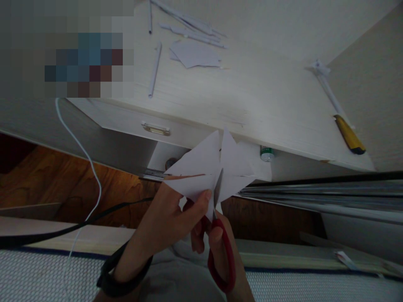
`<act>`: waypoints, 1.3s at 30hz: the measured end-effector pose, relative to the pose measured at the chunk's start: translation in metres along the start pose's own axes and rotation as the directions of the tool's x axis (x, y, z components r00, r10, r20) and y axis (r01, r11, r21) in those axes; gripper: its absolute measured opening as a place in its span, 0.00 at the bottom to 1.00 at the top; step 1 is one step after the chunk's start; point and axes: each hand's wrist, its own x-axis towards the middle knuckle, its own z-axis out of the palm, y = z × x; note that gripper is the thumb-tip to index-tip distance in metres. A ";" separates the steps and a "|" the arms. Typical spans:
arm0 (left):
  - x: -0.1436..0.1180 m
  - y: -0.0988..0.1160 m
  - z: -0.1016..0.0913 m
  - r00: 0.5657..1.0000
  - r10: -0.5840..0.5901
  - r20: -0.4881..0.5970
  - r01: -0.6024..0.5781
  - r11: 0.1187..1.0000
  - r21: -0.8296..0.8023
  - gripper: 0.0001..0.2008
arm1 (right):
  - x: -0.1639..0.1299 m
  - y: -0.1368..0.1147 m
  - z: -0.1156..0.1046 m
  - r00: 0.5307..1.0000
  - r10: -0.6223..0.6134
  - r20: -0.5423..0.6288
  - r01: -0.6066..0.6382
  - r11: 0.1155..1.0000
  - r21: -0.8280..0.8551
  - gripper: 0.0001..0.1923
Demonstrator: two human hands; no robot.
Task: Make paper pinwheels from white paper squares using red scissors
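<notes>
In front of me I hold a white piece of paper (234,157) with slits running in toward its middle, so it splits into pointed flaps. My left hand (181,218) pinches the near left flap between thumb and fingers. Red-handled scissors (229,256) are in my right hand (220,239), its thumb through the red loop. Their blades lie along the slit nearest me, pointing toward the paper's middle. Part of the right hand's fingers is hidden behind the paper and the left hand.
Rolled paper sticks (155,69) and flat paper pieces (195,53) lie on the white desk (267,100). A yellow utility knife (349,134) rests by its right edge, beside a paper stick windmill-like piece (325,82). Below is an open drawer with a green-labelled bottle (267,153). A white cable (91,163) hangs left.
</notes>
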 end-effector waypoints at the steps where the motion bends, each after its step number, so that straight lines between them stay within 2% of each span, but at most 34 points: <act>1: 0.001 0.001 0.000 0.999 0.028 0.029 -0.027 1.000 -0.001 0.11 | 0.000 -0.001 0.000 1.000 -0.002 -0.001 0.002 1.000 0.006 0.33; 3: 0.002 0.003 0.000 0.996 0.074 0.048 -0.074 0.997 0.001 0.09 | 0.001 -0.001 0.001 1.000 -0.019 -0.014 0.019 1.000 0.011 0.33; 6: 0.003 0.005 0.000 0.995 0.100 0.009 -0.100 0.995 0.008 0.06 | 0.003 -0.001 0.002 0.999 -0.043 -0.006 0.043 0.999 0.029 0.33; 11: 0.002 0.004 0.001 0.994 0.110 0.012 -0.110 0.994 -0.005 0.07 | 0.003 -0.002 0.003 0.999 -0.034 -0.007 0.034 0.999 0.030 0.33; 23: -0.003 0.000 0.001 0.998 0.054 0.008 -0.054 0.998 -0.036 0.09 | 0.003 0.000 0.002 1.000 -0.016 -0.003 0.016 0.997 0.072 0.32; 32: -0.001 0.000 0.003 0.998 -0.023 -0.055 0.018 0.995 -0.103 0.08 | 0.002 -0.003 0.003 1.000 -0.003 0.010 0.002 0.999 0.045 0.32; 39: 0.003 0.012 0.003 0.960 -0.238 -0.147 0.177 0.924 -0.339 0.06 | 0.004 -0.004 0.004 1.000 0.010 0.013 -0.009 1.000 -0.023 0.33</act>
